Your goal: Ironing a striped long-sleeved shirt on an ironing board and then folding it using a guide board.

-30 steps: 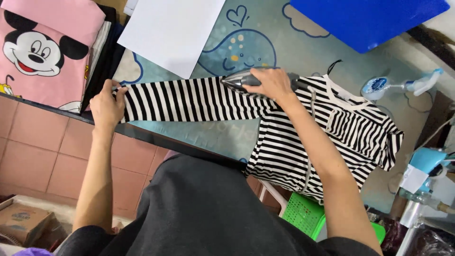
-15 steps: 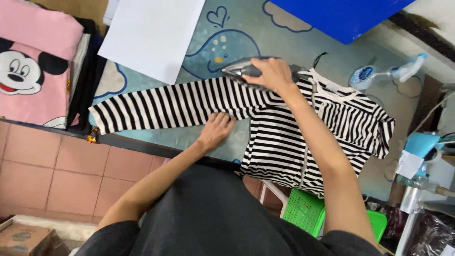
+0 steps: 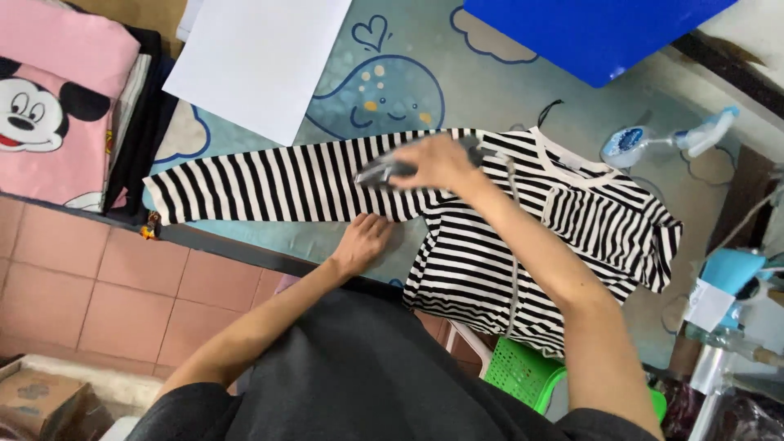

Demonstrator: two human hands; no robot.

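Striped shirt (image 3: 490, 237) sleeve lies under the right hand (image 3: 437, 162) gripping an iron (image 3: 385, 170); left hand (image 3: 363, 241) flat beside.

Bright and even throughout, soft daylight-like, no hard glare, only a faint shadow under the left hand (image 3: 362, 242) on the pale blue cover (image 3: 490, 90). Motion blur across the right hand (image 3: 437, 161) and the grey iron (image 3: 385, 171) (edges smeared, details lost), sharp enough on the striped shirt (image 3: 278, 181). Slightly soft and dimmer toward the lower corners, mild wide-angle stretch at the edges.
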